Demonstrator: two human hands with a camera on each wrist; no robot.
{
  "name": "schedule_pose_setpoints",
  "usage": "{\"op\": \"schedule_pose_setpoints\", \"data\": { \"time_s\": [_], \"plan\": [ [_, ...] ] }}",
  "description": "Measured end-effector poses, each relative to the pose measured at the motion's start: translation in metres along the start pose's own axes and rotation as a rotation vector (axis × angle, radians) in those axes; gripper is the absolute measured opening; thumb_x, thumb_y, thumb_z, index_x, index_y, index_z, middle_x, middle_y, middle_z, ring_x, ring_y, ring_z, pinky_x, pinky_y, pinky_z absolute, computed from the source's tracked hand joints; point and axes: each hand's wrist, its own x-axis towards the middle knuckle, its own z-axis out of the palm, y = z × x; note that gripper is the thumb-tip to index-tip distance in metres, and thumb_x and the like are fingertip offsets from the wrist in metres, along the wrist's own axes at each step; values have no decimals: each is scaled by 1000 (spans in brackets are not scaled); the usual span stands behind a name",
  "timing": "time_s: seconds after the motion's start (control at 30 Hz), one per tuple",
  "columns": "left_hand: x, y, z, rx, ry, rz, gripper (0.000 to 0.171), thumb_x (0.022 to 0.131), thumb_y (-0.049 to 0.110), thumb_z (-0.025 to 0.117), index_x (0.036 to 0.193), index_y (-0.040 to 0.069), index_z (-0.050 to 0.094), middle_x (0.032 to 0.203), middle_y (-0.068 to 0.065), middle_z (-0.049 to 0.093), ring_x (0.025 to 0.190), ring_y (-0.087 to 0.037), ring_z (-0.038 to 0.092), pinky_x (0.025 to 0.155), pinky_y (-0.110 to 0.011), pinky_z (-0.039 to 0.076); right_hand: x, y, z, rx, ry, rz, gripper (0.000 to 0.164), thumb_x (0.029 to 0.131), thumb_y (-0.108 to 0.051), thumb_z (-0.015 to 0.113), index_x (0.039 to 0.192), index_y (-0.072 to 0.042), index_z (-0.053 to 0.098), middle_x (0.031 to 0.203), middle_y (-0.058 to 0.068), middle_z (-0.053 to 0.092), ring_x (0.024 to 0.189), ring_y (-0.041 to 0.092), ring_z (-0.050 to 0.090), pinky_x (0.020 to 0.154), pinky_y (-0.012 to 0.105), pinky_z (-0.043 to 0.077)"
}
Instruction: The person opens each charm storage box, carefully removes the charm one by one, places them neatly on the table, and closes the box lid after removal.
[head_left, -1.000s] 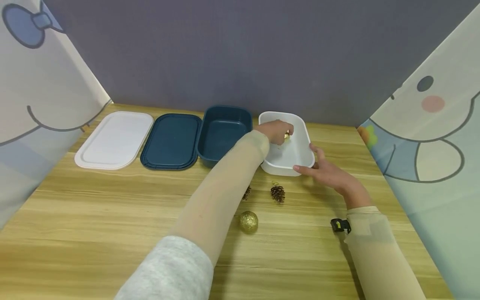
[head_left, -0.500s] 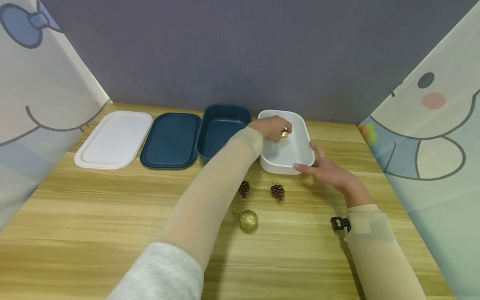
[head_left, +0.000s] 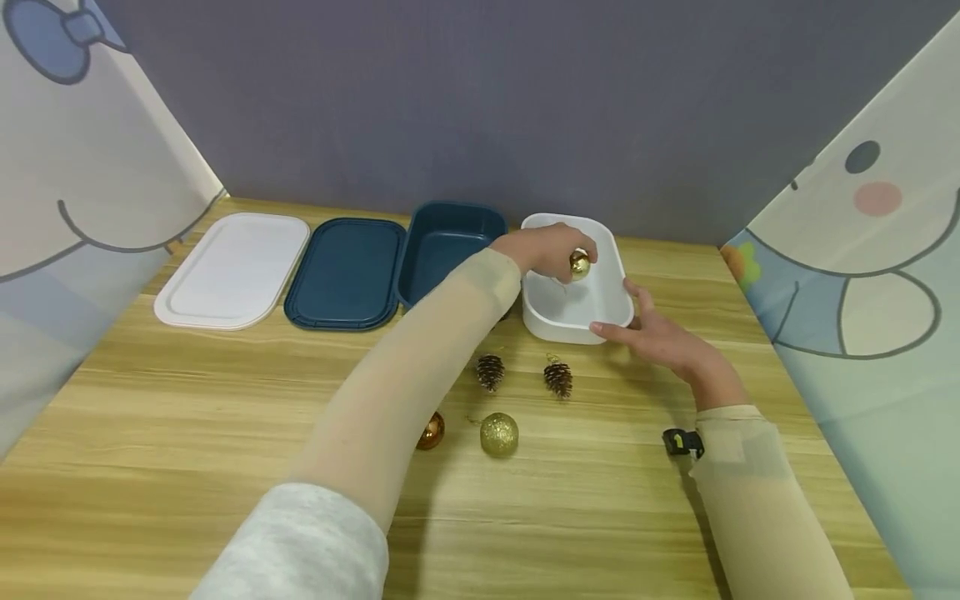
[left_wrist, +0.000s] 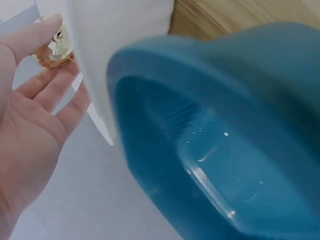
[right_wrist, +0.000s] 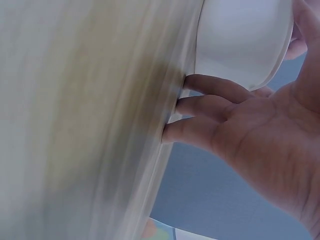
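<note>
My left hand [head_left: 551,248] pinches a shiny gold ball ornament [head_left: 580,264] between thumb and fingers, over the inside of a white box [head_left: 562,325]. In the left wrist view the ornament [left_wrist: 54,47] sits at the fingertips beside the white box's wall [left_wrist: 117,30]. My right hand [head_left: 663,337] grips the box at its near right corner, thumb on the front rim and index finger at the right side. Seen from the right wrist, its other fingers [right_wrist: 200,131] rest on the table next to the box [right_wrist: 240,37].
A dark blue box [head_left: 442,250] stands left of the white one, then a blue lid [head_left: 345,275] and a white lid [head_left: 234,268]. Nearer lie two pinecones [head_left: 491,372], a glittery gold ball [head_left: 498,435] and a copper ball [head_left: 431,432], partly behind the left arm.
The left hand has shifted slightly, and more of its gold ornament shows. The left forearm has swung left, uncovering a pinecone and the copper ball. The right hand keeps its hold.
</note>
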Motion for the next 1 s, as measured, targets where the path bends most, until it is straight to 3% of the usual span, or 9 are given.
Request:
{"op": "schedule_pose_setpoints", "data": {
  "time_s": [0.37,0.67,0.87,1.0],
  "plan": [
    [-29,14,-4,48,45,170,52,106,19,66,156,21,51,150,3,59,127,-10,57,106,-29,51,-2,1,-1,7,1,2,118,100,-63,65,165,-32,-29,162,33,42,157,47,36,125,70,30],
    [-52,19,-1,60,48,240,44,107,28,67,149,19,56,132,4,63,110,-12,59,98,-30,51,-1,2,0,18,-5,9,119,100,-63,65,164,-33,-31,162,32,43,157,47,35,123,71,31],
    [-72,23,4,58,34,277,37,105,29,70,141,22,61,125,7,65,105,-12,58,115,-38,38,0,3,0,21,-8,2,118,100,-63,64,165,-33,-30,162,32,43,156,46,37,123,70,32],
    [-85,28,8,54,21,316,33,105,28,71,136,21,63,118,6,65,102,-13,57,104,-34,45,-1,3,0,15,-12,4,118,100,-64,64,164,-33,-31,164,33,40,157,47,36,123,72,32]
  ]
}}
